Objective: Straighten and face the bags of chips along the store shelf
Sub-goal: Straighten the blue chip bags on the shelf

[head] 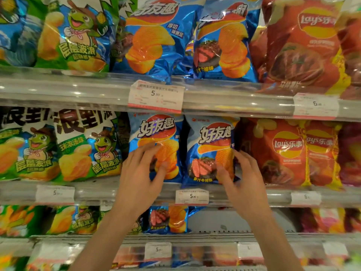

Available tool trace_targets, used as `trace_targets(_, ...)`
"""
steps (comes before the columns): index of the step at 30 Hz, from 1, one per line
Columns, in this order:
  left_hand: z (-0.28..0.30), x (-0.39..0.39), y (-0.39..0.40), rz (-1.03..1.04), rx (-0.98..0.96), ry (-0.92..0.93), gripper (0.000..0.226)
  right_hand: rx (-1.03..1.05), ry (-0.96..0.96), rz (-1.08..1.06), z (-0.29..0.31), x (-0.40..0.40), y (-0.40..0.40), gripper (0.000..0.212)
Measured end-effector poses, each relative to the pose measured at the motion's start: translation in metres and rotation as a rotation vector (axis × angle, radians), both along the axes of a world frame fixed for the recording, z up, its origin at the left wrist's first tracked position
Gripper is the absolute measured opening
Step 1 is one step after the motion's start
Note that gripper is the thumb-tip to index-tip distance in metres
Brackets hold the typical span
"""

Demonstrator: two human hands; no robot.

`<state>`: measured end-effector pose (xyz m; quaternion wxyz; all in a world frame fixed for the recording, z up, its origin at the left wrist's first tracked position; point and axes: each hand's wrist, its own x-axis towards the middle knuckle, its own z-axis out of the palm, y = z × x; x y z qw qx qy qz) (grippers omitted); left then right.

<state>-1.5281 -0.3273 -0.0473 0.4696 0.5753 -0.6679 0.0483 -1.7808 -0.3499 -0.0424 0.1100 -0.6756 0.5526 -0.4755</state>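
Frame centre, middle shelf: left hand (141,173) rests spread fingers on left glossy blue chip bag (156,133); right hand (241,174) grips right glossy blue chip bag (210,145) at its right edge.

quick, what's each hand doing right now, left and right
Left hand: open, fingers spread against the front of the left blue chip bag.
Right hand: gripping the right edge of the right blue chip bag, thumb on its front.
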Motion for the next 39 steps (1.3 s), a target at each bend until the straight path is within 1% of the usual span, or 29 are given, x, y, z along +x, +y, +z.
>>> trace_targets(2,0.003,-0.001,0.011,-0.052,0.012,0.034,0.044,-0.007,-0.043,-0.020,-0.005,-0.008,0.021,0.048)
trace_targets(5,0.002,-0.005,0.028,-0.145,0.067,0.139,0.039,0.147,-0.174,-0.011,-0.018,-0.021,0.045,0.025)
trace_targets(7,-0.004,-0.010,0.038,-0.185,0.140,0.250,0.033,0.197,-0.213,-0.018,-0.031,-0.032,0.058,0.018)
trace_targets(10,-0.020,-0.022,0.049,-0.206,0.225,0.389,0.031,0.233,-0.248,-0.027,-0.049,-0.049,0.071,0.014)
trace_targets(13,-0.032,-0.040,0.057,-0.196,0.293,0.498,0.029,0.266,-0.251,-0.006,-0.056,-0.065,0.076,0.016)
trace_targets(16,-0.037,-0.062,0.062,-0.152,0.319,0.539,0.029,0.285,-0.244,0.040,-0.054,-0.082,0.071,0.014)
trace_targets(19,-0.035,-0.087,0.063,-0.089,0.292,0.560,0.029,0.285,-0.248,0.108,-0.046,-0.101,0.061,0.022)
trace_targets(22,-0.030,-0.110,0.063,-0.048,0.259,0.599,0.027,0.293,-0.245,0.149,-0.040,-0.120,0.049,0.011)
trace_targets(25,-0.023,-0.125,0.060,-0.020,0.218,0.615,0.026,0.298,-0.216,0.206,-0.034,-0.131,0.038,0.010)
trace_targets(28,-0.013,-0.134,0.054,0.001,0.156,0.612,0.031,0.271,-0.204,0.245,-0.024,-0.128,0.031,0.012)
trace_targets(31,-0.001,-0.136,0.033,0.000,0.097,0.555,0.032,0.217,-0.189,0.294,-0.009,-0.110,0.019,0.013)
trace_targets(32,0.002,-0.135,0.021,-0.005,0.088,0.518,0.036,0.198,-0.176,0.306,-0.005,-0.099,0.012,0.017)
trace_targets(35,0.008,-0.132,-0.014,0.029,0.087,0.382,0.054,0.149,-0.158,0.288,0.012,-0.066,-0.019,0.043)
trace_targets(36,0.011,-0.132,-0.023,0.050,0.082,0.347,0.059,0.142,-0.157,0.271,0.019,-0.055,-0.030,0.047)
trace_targets(37,0.016,-0.133,-0.030,0.064,0.091,0.341,0.064,0.149,-0.169,0.261,0.023,-0.045,-0.041,0.048)
trace_targets(39,0.025,-0.135,-0.041,0.062,0.163,0.396,0.070,0.184,-0.254,0.258,0.028,-0.029,-0.056,0.049)
